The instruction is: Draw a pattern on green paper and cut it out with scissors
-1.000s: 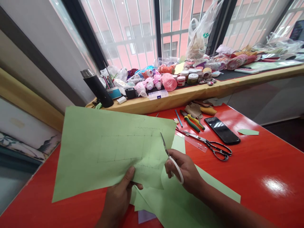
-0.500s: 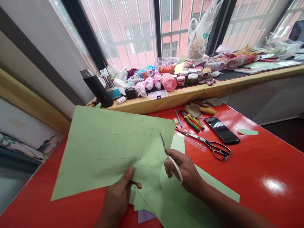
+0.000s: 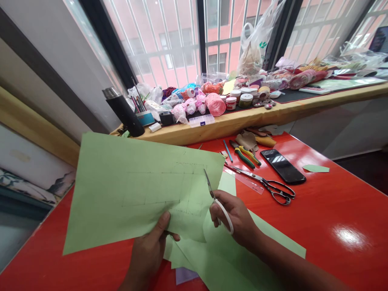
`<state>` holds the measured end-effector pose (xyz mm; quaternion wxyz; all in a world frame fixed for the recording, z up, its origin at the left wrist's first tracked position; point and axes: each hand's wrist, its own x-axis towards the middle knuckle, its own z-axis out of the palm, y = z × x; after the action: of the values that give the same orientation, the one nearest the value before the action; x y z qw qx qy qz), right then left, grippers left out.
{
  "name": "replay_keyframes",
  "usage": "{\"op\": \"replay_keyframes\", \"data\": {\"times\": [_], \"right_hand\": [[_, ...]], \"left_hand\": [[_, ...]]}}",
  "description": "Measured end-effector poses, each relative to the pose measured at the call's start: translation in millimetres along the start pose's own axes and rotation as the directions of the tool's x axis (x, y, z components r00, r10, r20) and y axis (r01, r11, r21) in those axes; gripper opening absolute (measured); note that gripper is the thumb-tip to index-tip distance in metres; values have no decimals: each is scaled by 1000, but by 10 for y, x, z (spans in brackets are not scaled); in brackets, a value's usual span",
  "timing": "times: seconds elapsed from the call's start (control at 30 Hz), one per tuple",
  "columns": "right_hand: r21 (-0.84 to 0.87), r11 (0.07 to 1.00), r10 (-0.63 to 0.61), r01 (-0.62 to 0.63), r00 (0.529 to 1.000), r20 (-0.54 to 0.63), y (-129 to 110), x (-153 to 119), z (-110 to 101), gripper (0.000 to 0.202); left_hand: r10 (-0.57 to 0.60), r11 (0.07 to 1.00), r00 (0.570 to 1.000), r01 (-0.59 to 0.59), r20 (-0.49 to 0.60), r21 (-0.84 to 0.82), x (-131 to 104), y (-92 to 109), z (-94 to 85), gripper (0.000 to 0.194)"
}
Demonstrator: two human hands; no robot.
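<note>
My left hand grips the lower edge of a green sheet of paper, thumb on top and fingers underneath. Pencilled lines and rectangles run across the sheet, which is held up off the table and bends near the thumb. My right hand is closed on the white handles of small scissors. Their blade reaches up at the right part of the sheet, next to the drawn lines; the other blade is mostly hidden. Beneath both hands lie more pieces of green paper.
On the red table lie large black-handled scissors, a phone, pliers, a clear ruler and a small green paper scrap. A black flask and several jars stand on the window ledge.
The left part of the green sheet has swung slightly to the left and flattened out a little. My right hand and the small scissors are almost unmoved.
</note>
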<state>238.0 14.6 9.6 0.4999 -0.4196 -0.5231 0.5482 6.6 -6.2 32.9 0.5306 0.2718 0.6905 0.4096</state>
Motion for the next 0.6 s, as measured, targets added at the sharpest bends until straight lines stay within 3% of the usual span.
{"op": "replay_keyframes", "data": {"times": [0.13,0.6], "right_hand": [[-3,1000,-1,1,1000,7,9,-6,0,51],[-1,1000,-11,11,1000,-2,-5,-9,5,54]], "left_hand": [[5,998,1000,-4,16,-62,-7,16,7,67],[96,992,994,-100,46,81,-9,35,-29,69]]}}
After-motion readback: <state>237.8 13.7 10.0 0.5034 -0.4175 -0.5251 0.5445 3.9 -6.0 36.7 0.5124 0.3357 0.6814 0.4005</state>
